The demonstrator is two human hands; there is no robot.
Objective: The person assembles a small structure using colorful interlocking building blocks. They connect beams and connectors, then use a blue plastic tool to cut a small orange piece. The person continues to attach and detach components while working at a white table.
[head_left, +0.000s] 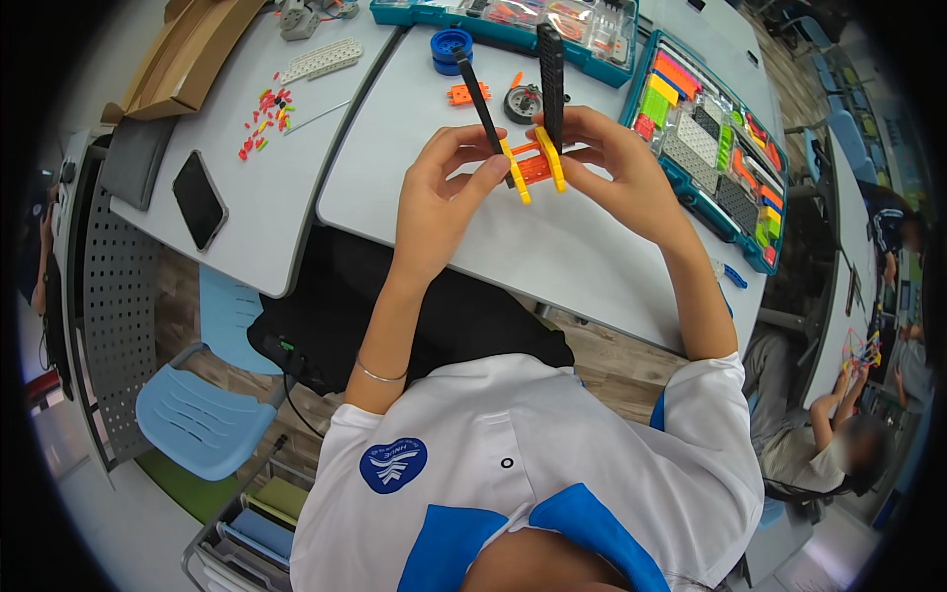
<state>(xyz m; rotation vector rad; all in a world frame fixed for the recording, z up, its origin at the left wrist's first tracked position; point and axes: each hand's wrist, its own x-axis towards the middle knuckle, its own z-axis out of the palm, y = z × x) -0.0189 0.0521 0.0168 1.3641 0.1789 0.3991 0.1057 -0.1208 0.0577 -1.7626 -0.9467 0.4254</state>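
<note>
Both hands hold one small construction-kit assembly (pixel 531 163) above the white table (pixel 552 247). It has an orange block in the middle, two yellow bars and two long black perforated beams that stick up and away from me. My left hand (pixel 444 187) pinches its left side, thumb against the near yellow bar. My right hand (pixel 612 168) grips the right side next to the taller black beam (pixel 550 84).
On the table lie a small orange piece (pixel 461 94), a blue wheel (pixel 451 46), a grey round part (pixel 522 102) and two teal sorting trays (pixel 712 138) of coloured parts. The left table carries a phone (pixel 198 198), scattered small pieces (pixel 264 116) and a cardboard box (pixel 187 49). Another person sits at lower right (pixel 838 434).
</note>
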